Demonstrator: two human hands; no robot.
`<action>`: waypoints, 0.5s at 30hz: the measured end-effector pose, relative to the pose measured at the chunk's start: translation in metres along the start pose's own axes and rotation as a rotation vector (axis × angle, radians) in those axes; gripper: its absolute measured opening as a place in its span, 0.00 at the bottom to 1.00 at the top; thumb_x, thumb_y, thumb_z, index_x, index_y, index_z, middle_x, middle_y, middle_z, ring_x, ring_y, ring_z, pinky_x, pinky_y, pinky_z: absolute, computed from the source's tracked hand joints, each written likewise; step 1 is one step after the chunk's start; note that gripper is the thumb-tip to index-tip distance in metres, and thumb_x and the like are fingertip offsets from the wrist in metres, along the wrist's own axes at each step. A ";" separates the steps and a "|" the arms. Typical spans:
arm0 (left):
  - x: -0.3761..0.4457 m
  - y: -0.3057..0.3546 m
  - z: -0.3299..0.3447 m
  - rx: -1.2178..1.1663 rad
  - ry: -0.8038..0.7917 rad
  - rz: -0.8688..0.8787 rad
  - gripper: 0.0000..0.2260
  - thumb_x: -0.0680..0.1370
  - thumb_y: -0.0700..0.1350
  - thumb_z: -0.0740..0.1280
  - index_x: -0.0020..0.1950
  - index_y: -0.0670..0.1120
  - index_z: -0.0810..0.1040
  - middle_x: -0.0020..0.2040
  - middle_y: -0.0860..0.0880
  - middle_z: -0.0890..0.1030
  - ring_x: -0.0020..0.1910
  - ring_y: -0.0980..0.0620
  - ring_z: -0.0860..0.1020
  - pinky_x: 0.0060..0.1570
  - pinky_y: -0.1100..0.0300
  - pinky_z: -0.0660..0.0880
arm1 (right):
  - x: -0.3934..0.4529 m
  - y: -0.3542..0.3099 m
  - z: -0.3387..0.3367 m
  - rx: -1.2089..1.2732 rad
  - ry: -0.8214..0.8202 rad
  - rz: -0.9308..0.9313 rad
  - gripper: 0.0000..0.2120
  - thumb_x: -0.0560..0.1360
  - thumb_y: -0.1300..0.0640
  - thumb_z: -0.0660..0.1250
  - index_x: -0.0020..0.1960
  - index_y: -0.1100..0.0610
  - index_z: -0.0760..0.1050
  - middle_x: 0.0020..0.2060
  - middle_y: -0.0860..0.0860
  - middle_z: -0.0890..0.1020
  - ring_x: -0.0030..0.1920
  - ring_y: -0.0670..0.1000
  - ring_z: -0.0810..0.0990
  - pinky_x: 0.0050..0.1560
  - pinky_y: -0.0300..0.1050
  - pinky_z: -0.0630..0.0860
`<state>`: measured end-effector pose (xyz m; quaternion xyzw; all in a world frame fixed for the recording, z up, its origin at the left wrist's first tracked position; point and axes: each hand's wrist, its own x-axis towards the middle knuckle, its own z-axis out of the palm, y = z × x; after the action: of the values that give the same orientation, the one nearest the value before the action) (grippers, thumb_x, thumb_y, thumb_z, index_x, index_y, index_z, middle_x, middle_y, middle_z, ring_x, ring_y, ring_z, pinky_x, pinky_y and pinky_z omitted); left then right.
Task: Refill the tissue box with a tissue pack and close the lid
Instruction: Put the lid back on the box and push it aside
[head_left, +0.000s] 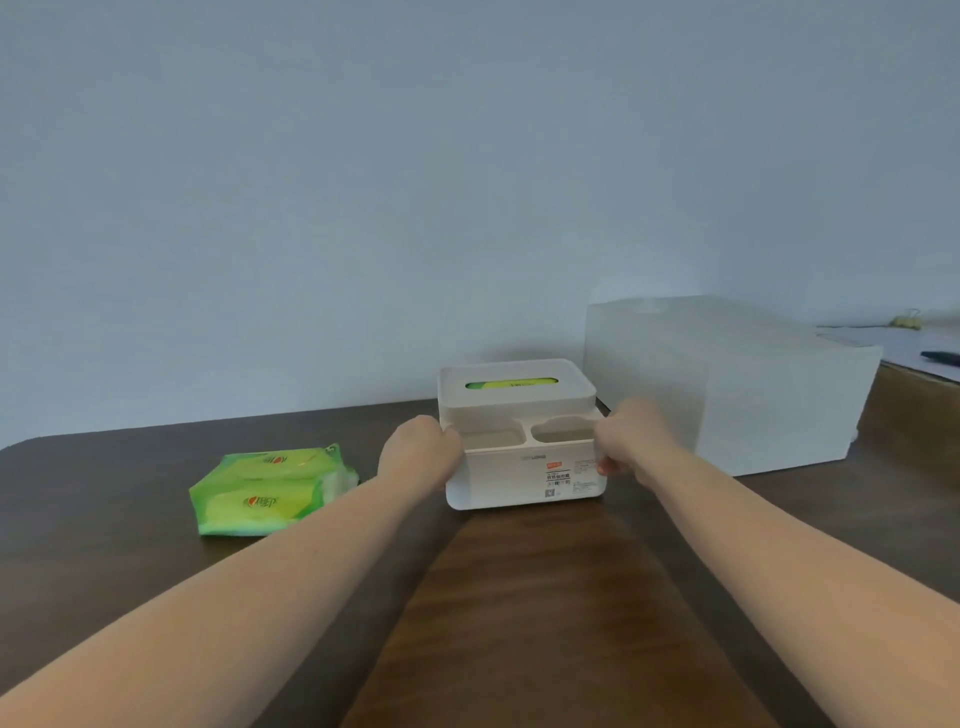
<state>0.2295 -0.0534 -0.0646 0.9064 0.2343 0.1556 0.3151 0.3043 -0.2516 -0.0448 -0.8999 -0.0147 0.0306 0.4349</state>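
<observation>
A white tissue box (519, 478) stands on the dark wooden table (519, 597), with two empty compartments along its front. Its lid (519, 402) sits on the rear part, and green packaging shows through the slot. My left hand (423, 449) grips the box's left front corner. My right hand (631, 441) grips its right front corner. A green tissue pack (267, 491) lies flat on the table to the left of the box, apart from my left arm.
A large white box (727, 384) stands just right of and behind the tissue box. A pale wall rises close behind the table. Papers and a dark object (940, 357) lie on a surface at the far right.
</observation>
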 end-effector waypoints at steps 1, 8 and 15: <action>0.009 0.004 0.005 -0.014 -0.006 0.005 0.15 0.76 0.43 0.55 0.29 0.44 0.64 0.34 0.44 0.77 0.43 0.39 0.80 0.41 0.57 0.70 | 0.009 -0.001 -0.002 0.008 0.013 0.005 0.06 0.71 0.72 0.61 0.44 0.66 0.74 0.30 0.60 0.78 0.34 0.61 0.83 0.42 0.55 0.82; 0.054 0.030 0.037 -0.035 -0.040 0.009 0.12 0.76 0.42 0.55 0.36 0.41 0.71 0.42 0.39 0.81 0.44 0.40 0.79 0.43 0.57 0.70 | 0.054 -0.005 -0.011 0.004 0.057 0.067 0.05 0.71 0.71 0.65 0.46 0.67 0.77 0.32 0.60 0.80 0.42 0.63 0.85 0.51 0.59 0.82; 0.079 0.045 0.053 -0.049 -0.038 -0.001 0.14 0.77 0.39 0.55 0.30 0.44 0.64 0.33 0.45 0.73 0.41 0.42 0.74 0.40 0.58 0.67 | 0.084 -0.009 -0.010 -0.088 0.220 0.075 0.15 0.75 0.64 0.64 0.30 0.60 0.68 0.24 0.53 0.74 0.23 0.50 0.72 0.22 0.38 0.62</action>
<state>0.3335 -0.0692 -0.0645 0.9012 0.2247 0.1440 0.3415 0.3883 -0.2494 -0.0356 -0.9160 0.0655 -0.0525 0.3923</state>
